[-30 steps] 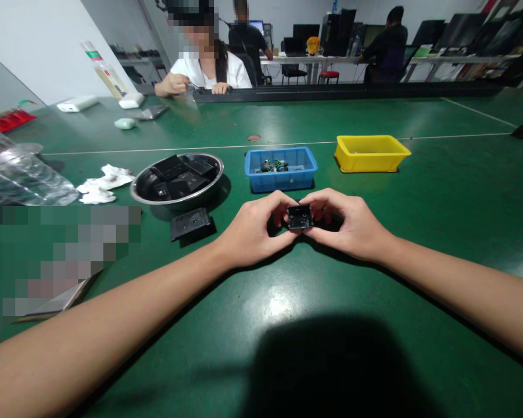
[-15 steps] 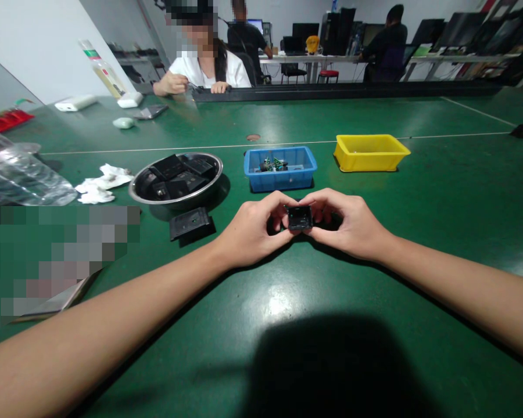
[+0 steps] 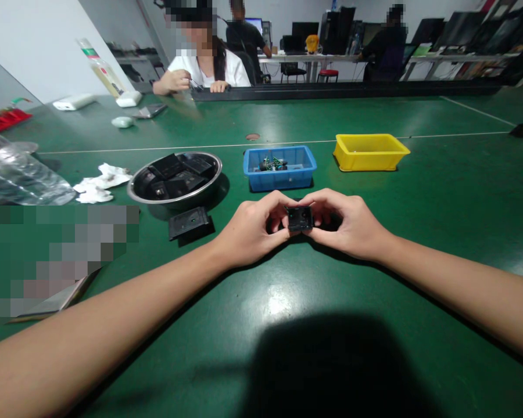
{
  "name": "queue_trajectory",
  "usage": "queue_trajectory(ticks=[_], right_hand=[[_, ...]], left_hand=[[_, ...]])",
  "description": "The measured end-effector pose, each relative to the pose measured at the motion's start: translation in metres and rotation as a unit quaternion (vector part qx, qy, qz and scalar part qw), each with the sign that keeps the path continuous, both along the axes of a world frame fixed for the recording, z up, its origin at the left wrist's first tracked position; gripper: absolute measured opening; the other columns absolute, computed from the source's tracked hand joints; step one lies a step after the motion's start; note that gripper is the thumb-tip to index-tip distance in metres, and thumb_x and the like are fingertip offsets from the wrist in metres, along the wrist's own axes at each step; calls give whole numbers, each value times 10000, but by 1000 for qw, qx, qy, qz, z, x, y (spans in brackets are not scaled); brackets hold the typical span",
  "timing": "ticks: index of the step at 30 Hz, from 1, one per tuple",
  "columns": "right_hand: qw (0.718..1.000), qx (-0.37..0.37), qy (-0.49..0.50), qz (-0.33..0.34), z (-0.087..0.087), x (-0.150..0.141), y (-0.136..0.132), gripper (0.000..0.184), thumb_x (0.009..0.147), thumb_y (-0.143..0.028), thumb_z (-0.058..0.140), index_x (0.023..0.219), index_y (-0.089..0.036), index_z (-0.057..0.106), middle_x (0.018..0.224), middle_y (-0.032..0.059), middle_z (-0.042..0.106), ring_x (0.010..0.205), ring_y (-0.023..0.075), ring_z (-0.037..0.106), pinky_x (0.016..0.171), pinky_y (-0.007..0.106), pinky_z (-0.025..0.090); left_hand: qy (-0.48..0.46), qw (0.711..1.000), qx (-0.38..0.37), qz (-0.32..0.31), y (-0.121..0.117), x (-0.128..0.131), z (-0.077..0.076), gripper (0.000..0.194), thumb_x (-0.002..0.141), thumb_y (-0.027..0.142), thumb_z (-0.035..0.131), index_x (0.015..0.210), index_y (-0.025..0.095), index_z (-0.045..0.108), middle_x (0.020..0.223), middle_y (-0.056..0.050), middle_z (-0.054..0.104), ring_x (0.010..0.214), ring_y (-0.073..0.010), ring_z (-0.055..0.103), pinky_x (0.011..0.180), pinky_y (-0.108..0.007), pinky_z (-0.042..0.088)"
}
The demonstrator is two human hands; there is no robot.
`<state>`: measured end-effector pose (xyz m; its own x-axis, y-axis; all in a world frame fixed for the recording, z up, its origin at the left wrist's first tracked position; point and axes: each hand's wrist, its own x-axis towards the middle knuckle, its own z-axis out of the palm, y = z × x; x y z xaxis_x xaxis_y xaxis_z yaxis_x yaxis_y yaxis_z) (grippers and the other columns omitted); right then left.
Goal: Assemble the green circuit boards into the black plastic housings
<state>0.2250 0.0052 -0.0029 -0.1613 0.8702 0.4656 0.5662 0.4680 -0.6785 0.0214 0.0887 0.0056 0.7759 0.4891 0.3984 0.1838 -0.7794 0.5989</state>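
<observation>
Between my two hands is a small black plastic housing (image 3: 300, 219), its hollow side facing me. My left hand (image 3: 258, 229) pinches its left side with thumb and fingers, and my right hand (image 3: 347, 225) grips the right side the same way. Left of my left wrist lies a flat black plastic cover (image 3: 189, 225) on the green table. Behind it, a round metal bowl (image 3: 174, 203) is heaped with black plastic parts (image 3: 183, 177). Straight beyond my hands sits a blue bin (image 3: 283, 182) with small green-and-black components (image 3: 273, 165) in it.
A yellow bin (image 3: 372, 161) stands back right on the green table (image 3: 418, 203). Crumpled tissues (image 3: 100, 184) and a clear plastic container (image 3: 26, 171) lie at left, above a blurred flat item. Across the table, a person in a white top (image 3: 235, 68) sits behind a black rail (image 3: 353, 90).
The black housing has tipped slightly in my fingers, so more of its inner face shows. Both hands otherwise stay in place.
</observation>
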Motion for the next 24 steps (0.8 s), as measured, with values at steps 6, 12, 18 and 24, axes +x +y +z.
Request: queue_trajectory(ticks=[6, 12, 18, 24], right_hand=[[1000, 3, -10, -3, 2, 0, -1, 365, 751, -109, 695, 1111, -166, 670, 751, -25, 653, 638, 104, 572, 600, 214, 446], [1000, 11, -6, -4, 2, 0, -1, 381, 742, -95, 700, 1117, -164, 697, 803, -8, 699, 659, 108, 597, 616, 213, 466], [999, 31, -25, -18, 2, -1, -2, 410, 781, -116, 683, 1183, -190, 711, 858, 1, 742, 671, 114, 625, 647, 226, 499], [999, 30, -15, -31, 1, 0, -2, 413, 798, -164, 700, 1211, -176, 704, 874, 18, 777, 710, 141, 698, 678, 242, 550]], left_hand=[[-18, 1000, -2, -6, 0, -1, 0, 254, 809, 223, 684, 1047, 154, 628, 700, 58, 605, 571, -72, 525, 539, -171, 399], [-23, 1000, 0, 4, 0, -1, 0, 252, 801, 221, 701, 1038, 147, 657, 730, 42, 637, 591, -74, 537, 556, -176, 408], [-43, 999, -22, 21, 0, -1, -2, 284, 801, 272, 713, 1045, 135, 668, 715, 28, 646, 585, -82, 543, 549, -180, 421], [-50, 998, -5, 42, 0, -1, -2, 342, 806, 303, 726, 1093, 120, 702, 676, 19, 662, 553, -87, 542, 531, -188, 417]])
